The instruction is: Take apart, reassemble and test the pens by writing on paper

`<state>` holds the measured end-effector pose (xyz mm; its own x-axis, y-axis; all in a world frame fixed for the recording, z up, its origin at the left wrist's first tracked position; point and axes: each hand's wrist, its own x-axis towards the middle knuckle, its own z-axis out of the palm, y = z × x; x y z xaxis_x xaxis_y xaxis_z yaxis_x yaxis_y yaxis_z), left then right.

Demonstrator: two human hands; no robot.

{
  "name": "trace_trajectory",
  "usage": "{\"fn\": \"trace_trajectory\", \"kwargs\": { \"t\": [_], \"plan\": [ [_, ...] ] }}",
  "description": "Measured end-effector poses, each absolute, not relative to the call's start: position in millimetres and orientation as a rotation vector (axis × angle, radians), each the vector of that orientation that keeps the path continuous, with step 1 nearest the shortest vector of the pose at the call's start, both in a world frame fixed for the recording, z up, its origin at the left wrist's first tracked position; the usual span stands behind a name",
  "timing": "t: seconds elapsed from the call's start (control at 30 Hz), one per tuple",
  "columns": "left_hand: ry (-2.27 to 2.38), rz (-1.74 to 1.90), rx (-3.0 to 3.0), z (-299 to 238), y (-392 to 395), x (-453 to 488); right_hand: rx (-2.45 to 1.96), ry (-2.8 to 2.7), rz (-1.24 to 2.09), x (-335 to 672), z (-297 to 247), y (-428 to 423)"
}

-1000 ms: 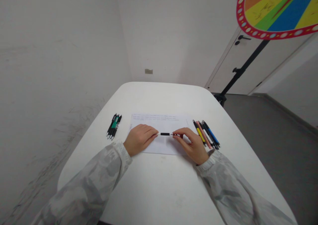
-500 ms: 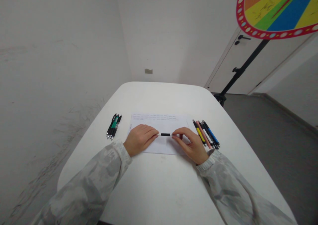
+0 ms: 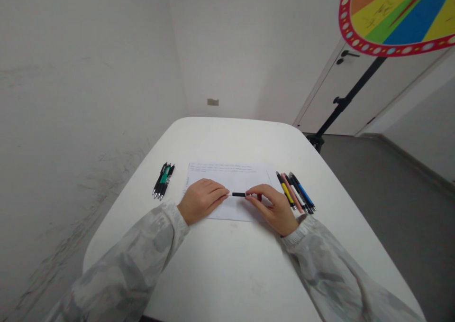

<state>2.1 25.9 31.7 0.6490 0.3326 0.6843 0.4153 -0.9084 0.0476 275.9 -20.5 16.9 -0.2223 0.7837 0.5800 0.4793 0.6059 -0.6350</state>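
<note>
Above the sheet of paper (image 3: 234, 213), a pen (image 3: 239, 194) with a black grip section lies sideways between my two hands. My left hand (image 3: 204, 200) pinches its white end, fingers pressed together. At the other end, my right hand (image 3: 272, 206) closes thumb and forefinger on the pen's tip end. The fingers cover both ends of the pen. Rows of small writing run along the paper's top edge.
Several black and green pens (image 3: 163, 180) lie side by side left of the paper. On the right, close to my right hand, is a group of several pens (image 3: 295, 191) in yellow, pink, white and blue. A colourful wheel (image 3: 394, 18) on a black stand (image 3: 350, 96) rises beyond the white table (image 3: 227, 139).
The pen and my left hand have shifted very slightly to the right. Both hands keep their pinch, and the other pens lie as before.
</note>
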Motion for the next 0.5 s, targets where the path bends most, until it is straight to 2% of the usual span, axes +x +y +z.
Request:
{"fn": "trace_trajectory", "kwargs": {
  "t": [0.27,0.5],
  "plan": [
    [-0.618,-1.092,-2.77,34.6,24.5,4.1,-1.112,-1.954,0.374,277.0,17.6,-19.2],
    [-0.631,-1.1,-2.76,32.7,25.2,4.2,-1.009,-2.04,0.348,276.9,20.3,-21.5]
  ]
}}
